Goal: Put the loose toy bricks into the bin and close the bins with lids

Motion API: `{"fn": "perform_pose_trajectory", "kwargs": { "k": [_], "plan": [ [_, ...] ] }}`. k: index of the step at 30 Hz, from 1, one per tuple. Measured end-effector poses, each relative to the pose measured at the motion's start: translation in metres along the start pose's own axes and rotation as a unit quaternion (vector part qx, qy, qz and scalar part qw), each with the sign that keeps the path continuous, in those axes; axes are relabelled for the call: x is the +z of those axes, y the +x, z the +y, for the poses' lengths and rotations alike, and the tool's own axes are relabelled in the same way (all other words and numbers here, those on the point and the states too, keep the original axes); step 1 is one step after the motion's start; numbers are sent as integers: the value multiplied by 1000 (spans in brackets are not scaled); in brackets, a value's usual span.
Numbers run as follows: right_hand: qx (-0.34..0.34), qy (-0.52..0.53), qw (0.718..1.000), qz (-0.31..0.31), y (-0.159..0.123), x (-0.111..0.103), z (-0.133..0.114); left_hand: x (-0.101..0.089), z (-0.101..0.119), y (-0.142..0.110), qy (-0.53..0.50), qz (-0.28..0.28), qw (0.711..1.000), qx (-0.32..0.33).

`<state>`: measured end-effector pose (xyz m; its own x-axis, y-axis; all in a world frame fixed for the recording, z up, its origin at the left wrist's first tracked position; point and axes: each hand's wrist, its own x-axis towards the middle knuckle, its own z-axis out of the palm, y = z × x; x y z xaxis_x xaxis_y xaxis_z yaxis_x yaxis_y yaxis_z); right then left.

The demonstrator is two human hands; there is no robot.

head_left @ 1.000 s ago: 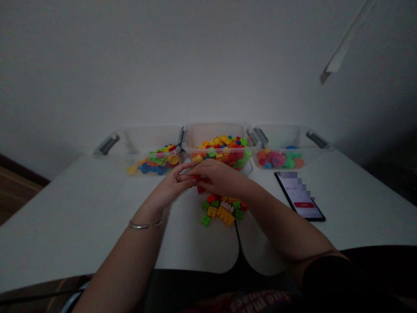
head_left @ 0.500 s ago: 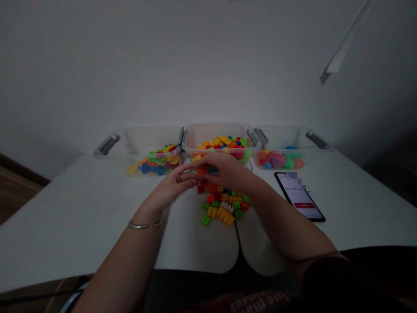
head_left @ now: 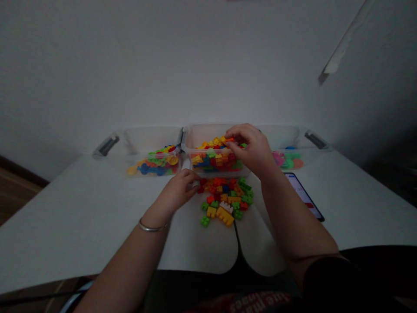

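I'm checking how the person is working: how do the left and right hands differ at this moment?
The left hand sits low at the edge of the loose pile of plastic blocks, while the right hand is raised, reaching into the middle clear bin. The left wrist wears a metal bangle; the right shows none. Both hands are bare.

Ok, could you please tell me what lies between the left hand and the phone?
In the head view, a pile of plastic bricks and the right forearm separate the left hand and phone.

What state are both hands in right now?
Left hand: half open, fingertips at the loose plastic bricks, nothing visibly held.
Right hand: curled over the clear middle bin; cannot tell if holding anything.
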<state>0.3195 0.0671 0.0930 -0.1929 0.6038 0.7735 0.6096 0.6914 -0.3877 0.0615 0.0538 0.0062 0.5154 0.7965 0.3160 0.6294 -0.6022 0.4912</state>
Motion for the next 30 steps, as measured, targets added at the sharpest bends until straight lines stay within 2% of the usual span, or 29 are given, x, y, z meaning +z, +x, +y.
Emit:
{"fn": "perform_pose_trajectory", "kwargs": {
  "k": [4,11,18,22,24,27,30],
  "plan": [
    [30,-36,999,4,1,1,9,7,-4,1,49,-28,998,34],
    [57,-124,989,-57,-3,10,5,11,-2,1,94,-55,994,31],
    [70,-204,967,-135,-4,14,-3,12,2,2,97,-64,993,3],
    [69,-233,959,-148,-4,16,-6,11,3,4,99,-63,993,-15],
    [68,-242,956,-149,-4,16,-6,10,3,4,65,-54,996,-28],
    [67,-247,954,-154,-3,16,-7,10,4,4,-50,-22,997,-53],
    [66,-248,953,-158,-3,15,-8,10,7,4,-174,28,981,-83]
  ]
}}
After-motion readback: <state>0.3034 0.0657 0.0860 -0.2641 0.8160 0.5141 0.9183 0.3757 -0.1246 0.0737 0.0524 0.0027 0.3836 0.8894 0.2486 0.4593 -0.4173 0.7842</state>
